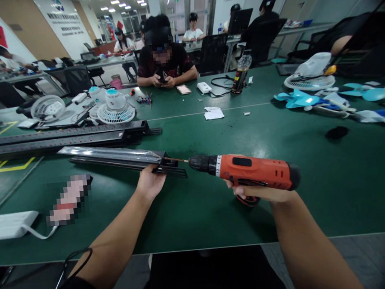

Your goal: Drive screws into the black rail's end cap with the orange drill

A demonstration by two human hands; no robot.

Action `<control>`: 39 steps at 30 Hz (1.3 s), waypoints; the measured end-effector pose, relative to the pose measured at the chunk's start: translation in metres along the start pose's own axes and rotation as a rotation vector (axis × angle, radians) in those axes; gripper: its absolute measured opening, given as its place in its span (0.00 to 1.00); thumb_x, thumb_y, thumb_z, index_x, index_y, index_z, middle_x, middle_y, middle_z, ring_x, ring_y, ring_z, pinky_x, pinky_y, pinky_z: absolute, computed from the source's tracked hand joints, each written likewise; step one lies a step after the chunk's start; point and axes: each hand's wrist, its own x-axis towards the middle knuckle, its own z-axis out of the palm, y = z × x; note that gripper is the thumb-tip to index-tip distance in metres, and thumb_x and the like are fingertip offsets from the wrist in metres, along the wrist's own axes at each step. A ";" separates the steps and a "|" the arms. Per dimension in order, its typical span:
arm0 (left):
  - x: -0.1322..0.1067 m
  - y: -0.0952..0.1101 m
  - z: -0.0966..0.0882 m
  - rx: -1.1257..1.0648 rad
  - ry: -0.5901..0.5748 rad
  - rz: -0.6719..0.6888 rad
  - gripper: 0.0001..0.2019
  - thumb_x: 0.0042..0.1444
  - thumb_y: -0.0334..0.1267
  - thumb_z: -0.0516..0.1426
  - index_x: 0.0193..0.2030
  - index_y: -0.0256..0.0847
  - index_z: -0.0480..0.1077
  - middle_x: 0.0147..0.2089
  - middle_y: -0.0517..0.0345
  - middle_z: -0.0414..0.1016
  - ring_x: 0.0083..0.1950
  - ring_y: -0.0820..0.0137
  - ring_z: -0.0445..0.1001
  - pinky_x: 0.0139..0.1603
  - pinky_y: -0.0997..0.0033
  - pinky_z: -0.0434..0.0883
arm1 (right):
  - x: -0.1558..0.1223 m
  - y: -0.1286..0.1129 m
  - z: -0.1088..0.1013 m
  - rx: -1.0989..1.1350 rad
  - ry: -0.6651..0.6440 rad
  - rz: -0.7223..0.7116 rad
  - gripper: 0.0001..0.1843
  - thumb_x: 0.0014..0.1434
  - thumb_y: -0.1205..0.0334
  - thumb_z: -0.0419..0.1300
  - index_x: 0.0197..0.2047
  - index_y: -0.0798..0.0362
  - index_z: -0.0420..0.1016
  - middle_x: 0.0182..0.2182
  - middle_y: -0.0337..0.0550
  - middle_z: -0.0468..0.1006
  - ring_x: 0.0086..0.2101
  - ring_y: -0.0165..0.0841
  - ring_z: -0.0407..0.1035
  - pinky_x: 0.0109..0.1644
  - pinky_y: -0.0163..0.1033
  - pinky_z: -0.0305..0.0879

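Observation:
My right hand (251, 189) is wrapped round the handle of an orange cordless drill (256, 170), whose black chuck points left. A thin bit (180, 160) reaches from the chuck to the end of a long dark metal profile (112, 157) with a shiny top; whether its tip sits in a screw is too small to tell. My left hand (151, 181) is closed round the near side of that profile close to this end, the fingertips partly hidden beneath and behind it. The profile slants away to the left above the green table (193, 221).
More dark profiles (59, 140) lie behind on the left, near white fan parts (116, 108). A phone (70, 199) is cabled to a white power bank (9, 225). Blue fan blades (297, 99) lie right, a bottle (240, 74) stands at the back. A person (165, 56) sits opposite.

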 end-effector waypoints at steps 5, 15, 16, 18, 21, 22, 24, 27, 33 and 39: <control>0.006 -0.001 -0.006 0.034 -0.043 -0.005 0.17 0.57 0.19 0.52 0.46 0.33 0.78 0.34 0.50 0.83 0.39 0.64 0.84 0.47 0.68 0.81 | 0.001 -0.005 0.001 -0.006 -0.021 -0.044 0.09 0.68 0.63 0.70 0.51 0.51 0.80 0.36 0.41 0.81 0.27 0.26 0.75 0.29 0.31 0.78; 0.009 -0.001 -0.009 0.030 -0.030 0.004 0.19 0.58 0.19 0.51 0.49 0.32 0.79 0.33 0.51 0.82 0.38 0.64 0.84 0.46 0.69 0.80 | 0.007 0.002 -0.003 0.107 -0.168 -0.131 0.40 0.67 0.67 0.70 0.77 0.44 0.60 0.39 0.40 0.82 0.25 0.27 0.72 0.27 0.32 0.76; 0.008 -0.001 -0.008 0.031 -0.030 0.001 0.19 0.58 0.19 0.51 0.49 0.32 0.79 0.33 0.51 0.83 0.38 0.64 0.84 0.46 0.69 0.80 | 0.007 0.003 -0.002 0.133 -0.148 -0.131 0.44 0.66 0.67 0.71 0.79 0.42 0.57 0.42 0.43 0.82 0.26 0.27 0.73 0.27 0.32 0.76; 0.008 -0.001 -0.008 0.034 -0.027 -0.006 0.19 0.58 0.19 0.52 0.49 0.32 0.79 0.34 0.51 0.83 0.38 0.64 0.84 0.46 0.68 0.80 | 0.006 0.004 -0.001 0.168 -0.119 -0.123 0.49 0.65 0.67 0.73 0.80 0.40 0.54 0.46 0.45 0.82 0.27 0.26 0.73 0.27 0.32 0.76; 0.008 -0.001 -0.007 0.029 -0.021 -0.007 0.20 0.58 0.19 0.51 0.50 0.33 0.79 0.33 0.52 0.83 0.38 0.64 0.84 0.45 0.68 0.81 | 0.005 0.005 0.000 0.189 -0.085 -0.109 0.49 0.65 0.68 0.73 0.80 0.40 0.55 0.44 0.43 0.82 0.28 0.27 0.74 0.27 0.31 0.75; 0.008 -0.001 -0.007 0.026 -0.021 -0.009 0.20 0.58 0.19 0.52 0.51 0.33 0.79 0.34 0.52 0.83 0.37 0.64 0.84 0.46 0.68 0.81 | 0.005 0.004 0.001 0.189 -0.075 -0.105 0.47 0.65 0.68 0.72 0.79 0.40 0.56 0.44 0.43 0.82 0.29 0.27 0.74 0.28 0.32 0.76; 0.009 0.000 -0.008 0.015 -0.018 -0.017 0.21 0.58 0.20 0.52 0.53 0.33 0.79 0.35 0.52 0.84 0.37 0.64 0.84 0.46 0.68 0.81 | 0.005 0.004 0.001 0.177 -0.066 -0.103 0.42 0.65 0.68 0.72 0.76 0.41 0.61 0.43 0.42 0.82 0.30 0.28 0.76 0.29 0.32 0.77; 0.010 0.000 -0.009 -0.004 -0.002 -0.024 0.22 0.59 0.20 0.52 0.56 0.33 0.78 0.37 0.51 0.85 0.36 0.65 0.84 0.45 0.69 0.81 | 0.005 0.004 0.000 0.152 -0.067 -0.101 0.27 0.66 0.68 0.71 0.65 0.45 0.73 0.43 0.42 0.82 0.29 0.27 0.77 0.31 0.32 0.79; 0.010 -0.001 -0.010 -0.014 -0.013 -0.004 0.24 0.57 0.19 0.53 0.59 0.31 0.77 0.40 0.50 0.86 0.38 0.65 0.85 0.46 0.68 0.81 | 0.004 0.003 0.000 0.099 -0.058 -0.068 0.14 0.66 0.66 0.71 0.54 0.49 0.78 0.41 0.42 0.81 0.29 0.27 0.76 0.29 0.32 0.78; 0.009 -0.002 -0.008 -0.016 -0.004 0.000 0.25 0.56 0.18 0.52 0.58 0.33 0.77 0.40 0.50 0.86 0.36 0.65 0.84 0.46 0.68 0.81 | 0.002 0.002 -0.002 0.075 -0.041 -0.047 0.18 0.66 0.64 0.71 0.57 0.48 0.76 0.41 0.42 0.81 0.28 0.28 0.75 0.29 0.34 0.78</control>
